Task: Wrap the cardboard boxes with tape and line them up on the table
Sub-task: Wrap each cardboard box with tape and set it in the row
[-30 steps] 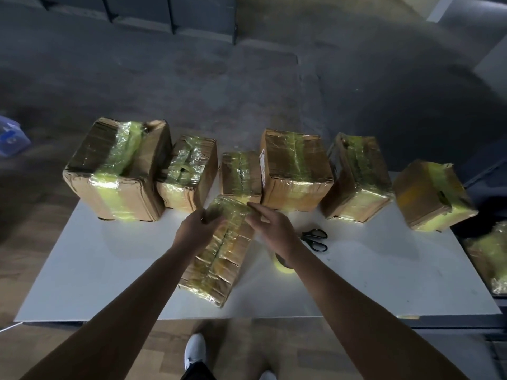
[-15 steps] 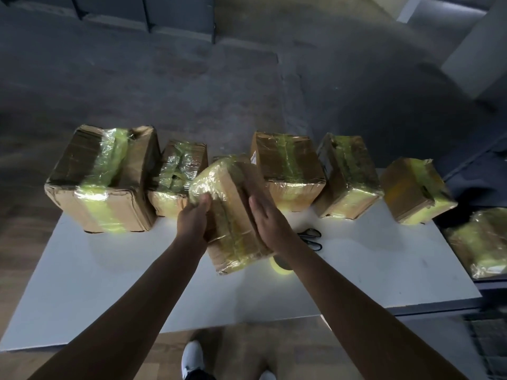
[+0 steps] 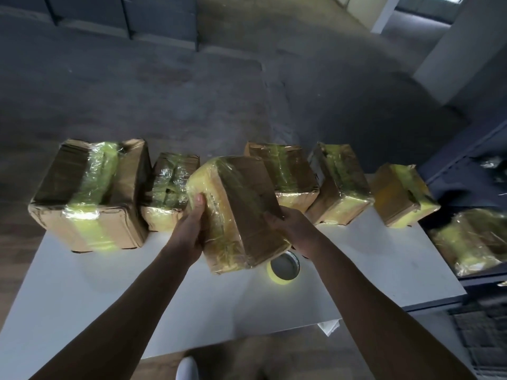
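I hold a long cardboard box [image 3: 238, 209] wrapped in yellow-green tape above the white table [image 3: 109, 292], tilted. My left hand [image 3: 192, 229] grips its left side, thumb on top. My right hand [image 3: 290, 229] grips its right side from below. Behind it, several taped boxes stand in a row along the table's far edge: a big one [image 3: 90, 193] at the left, then a smaller one [image 3: 170, 190], one in the middle [image 3: 285, 171], another to its right [image 3: 340, 182], and a yellow-taped one [image 3: 403, 193] farthest right. A tape roll [image 3: 284, 267] lies under the held box.
Another wrapped box [image 3: 472, 239] sits off the table at the right, on a dark surface. Grey concrete floor lies beyond the table. A pillar [image 3: 461, 50] stands at the back right. My shoe [image 3: 186, 368] shows below the table's near edge.
The long box lay flat on the table a second ago; both hands have lifted it and turned it up, and the tape roll under it now shows. The scissors are hidden.
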Demonstrator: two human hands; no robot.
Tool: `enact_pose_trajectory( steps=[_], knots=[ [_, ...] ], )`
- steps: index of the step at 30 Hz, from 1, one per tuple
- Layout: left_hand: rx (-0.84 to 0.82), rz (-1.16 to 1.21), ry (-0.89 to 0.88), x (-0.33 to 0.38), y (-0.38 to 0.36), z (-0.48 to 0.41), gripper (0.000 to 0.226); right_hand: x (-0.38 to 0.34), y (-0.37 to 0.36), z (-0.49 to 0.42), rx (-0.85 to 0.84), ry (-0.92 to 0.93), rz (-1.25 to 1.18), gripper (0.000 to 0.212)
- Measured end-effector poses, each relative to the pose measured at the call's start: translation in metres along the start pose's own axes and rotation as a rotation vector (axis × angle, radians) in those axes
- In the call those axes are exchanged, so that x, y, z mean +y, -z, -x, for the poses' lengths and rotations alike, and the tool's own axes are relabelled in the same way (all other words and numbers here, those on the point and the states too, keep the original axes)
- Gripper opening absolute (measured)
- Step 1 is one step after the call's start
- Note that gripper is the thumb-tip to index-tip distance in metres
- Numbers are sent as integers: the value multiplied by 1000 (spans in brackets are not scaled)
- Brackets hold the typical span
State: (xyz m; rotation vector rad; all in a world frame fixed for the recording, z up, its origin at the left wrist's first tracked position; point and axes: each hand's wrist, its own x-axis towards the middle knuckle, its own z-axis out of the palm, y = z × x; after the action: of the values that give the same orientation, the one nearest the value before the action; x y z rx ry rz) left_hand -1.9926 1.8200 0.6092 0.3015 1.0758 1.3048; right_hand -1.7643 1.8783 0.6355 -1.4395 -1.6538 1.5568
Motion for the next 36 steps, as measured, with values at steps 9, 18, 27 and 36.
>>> enact_pose_trajectory(
  steps=[9,18,27,36],
  knots=[
    [-90,48,11,7,6,-7,64,0,-2,6,-125,-186,-46,54],
    [-239,69,33,17,-2,-2,69,-12,-7,10,-2,-155,-43,90],
    [-332,-45,-124,19,-38,-1,53,-16,11,-4,160,-169,-208,92],
    [-281,-216,-221,14,-112,-5,16,-13,78,-29,183,17,-140,38]
  ],
)
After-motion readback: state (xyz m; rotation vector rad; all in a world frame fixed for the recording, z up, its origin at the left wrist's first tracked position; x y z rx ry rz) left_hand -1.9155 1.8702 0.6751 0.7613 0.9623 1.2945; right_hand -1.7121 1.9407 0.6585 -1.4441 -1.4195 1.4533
